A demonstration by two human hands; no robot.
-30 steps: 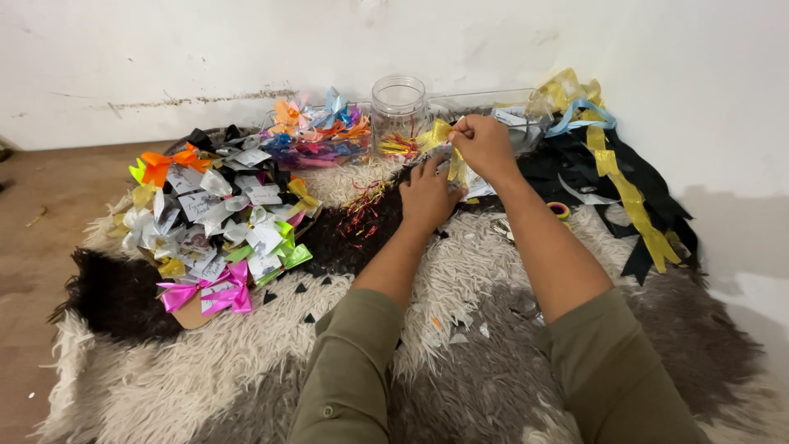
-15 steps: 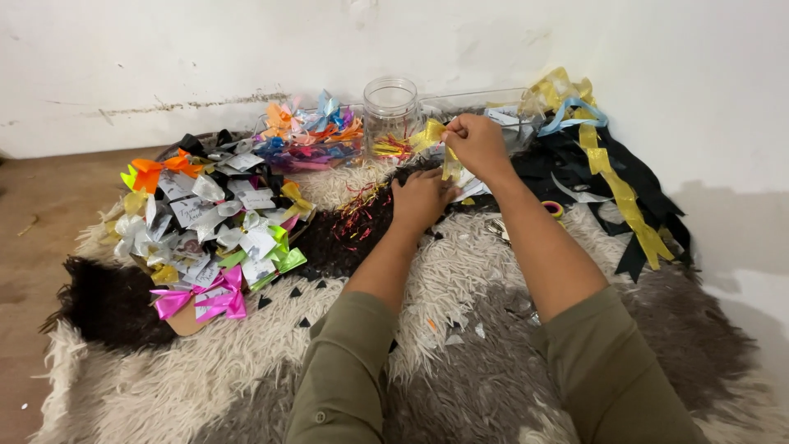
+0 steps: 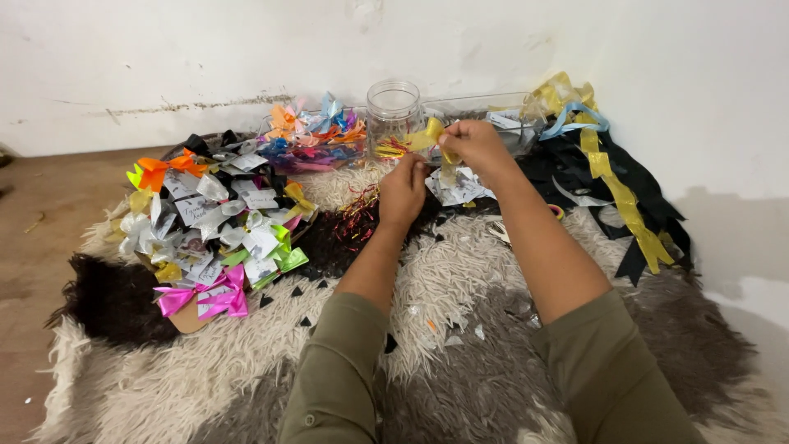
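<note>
Both my hands are raised over a shaggy rug, close to the wall. My right hand (image 3: 475, 145) pinches a small yellow ribbon bow (image 3: 432, 136) at its middle. My left hand (image 3: 404, 191) is closed just below it, fingers touching the bow's hanging tail. A clear glass jar (image 3: 393, 113) stands right behind the bow, with thin red and gold strands (image 3: 358, 215) lying on the rug to its front left.
A heap of finished bows (image 3: 215, 230) in silver, pink, green and orange lies at left. More coloured bows (image 3: 311, 136) sit by the wall. Black, yellow and blue ribbon strips (image 3: 618, 193) trail at right. Small black cuttings dot the shaggy rug (image 3: 460, 329).
My hands and the yellow bow have stayed near the jar; the right hand has shifted slightly on the bow. The view has drifted a little to the left.
</note>
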